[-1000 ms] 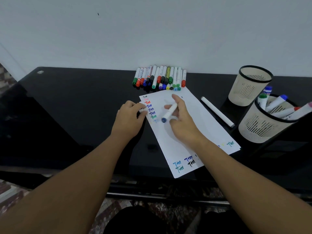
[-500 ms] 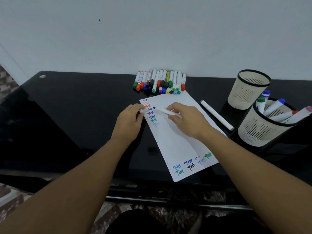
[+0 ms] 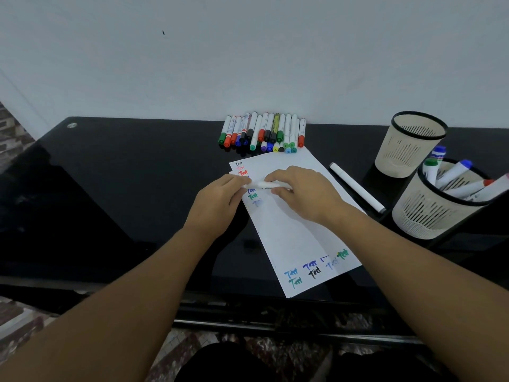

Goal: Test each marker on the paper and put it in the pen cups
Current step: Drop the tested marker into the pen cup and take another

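Marker (image 3: 268, 185) pinched by both hands' grip over paper (image 3: 292, 224); near cup (image 3: 438, 205) holds markers, far cup (image 3: 410, 146) contents unseen

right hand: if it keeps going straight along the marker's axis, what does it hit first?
Likely the left hand: the right hand points the marker leftward over the paper, and its far end already meets the left fingers. Depth looks matched.

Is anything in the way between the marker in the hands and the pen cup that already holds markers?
Only a loose white marker lies on the table between the paper and the near pen cup. The held marker can be lifted over it; nothing else visibly blocks the path.
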